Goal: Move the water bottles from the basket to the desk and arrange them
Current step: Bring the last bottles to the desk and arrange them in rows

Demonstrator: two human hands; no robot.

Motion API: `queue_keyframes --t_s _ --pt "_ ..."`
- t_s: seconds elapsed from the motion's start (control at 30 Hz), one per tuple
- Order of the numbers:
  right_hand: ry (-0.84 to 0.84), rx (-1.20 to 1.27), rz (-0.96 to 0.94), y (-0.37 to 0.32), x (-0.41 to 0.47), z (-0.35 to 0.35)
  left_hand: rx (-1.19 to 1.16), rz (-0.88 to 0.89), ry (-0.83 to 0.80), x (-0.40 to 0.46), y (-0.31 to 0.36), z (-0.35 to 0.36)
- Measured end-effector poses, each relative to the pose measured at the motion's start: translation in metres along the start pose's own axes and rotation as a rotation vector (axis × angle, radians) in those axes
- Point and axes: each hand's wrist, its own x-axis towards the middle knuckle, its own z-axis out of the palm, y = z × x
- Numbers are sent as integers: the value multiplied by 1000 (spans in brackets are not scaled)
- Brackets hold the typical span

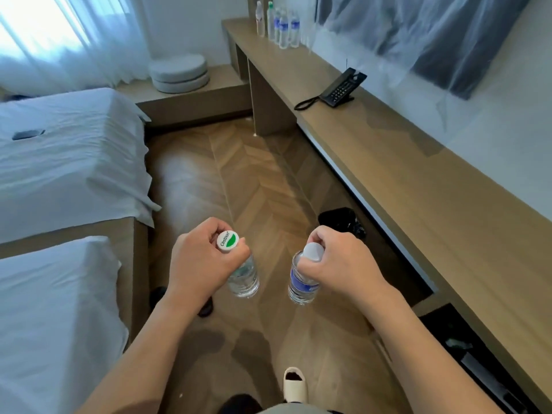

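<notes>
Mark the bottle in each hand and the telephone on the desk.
left-hand bottle point(243, 279), head view, clear lower body below the fingers.
right-hand bottle point(301, 283), head view, blue label on its side.
telephone point(342, 89), head view, black keypad face.

cap point(227, 241) of left bottle point(243, 277): "Cestbon" | blue label on right bottle point(302, 284): unreadable
</notes>
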Motion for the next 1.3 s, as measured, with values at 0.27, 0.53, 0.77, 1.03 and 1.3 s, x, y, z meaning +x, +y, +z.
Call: queue_keyframes --t_s 0.27,0.53,0.77,1.03,1.3 --pt "2 -28 -23 -44 170 -9 -30 -11 62 164 -29 11" --pt "14 -15 -3 -109 353 1 -116 63 39 354 -72 11" --pt "81 11 -87 -163 504 -7 -148 45 64 519 -103 10" --pt "65 -12 -159 -182 694 -7 -115 80 107 694 -138 44" --pt "58 -48 -191 -207 866 -16 -181 4 151 859 -156 65"
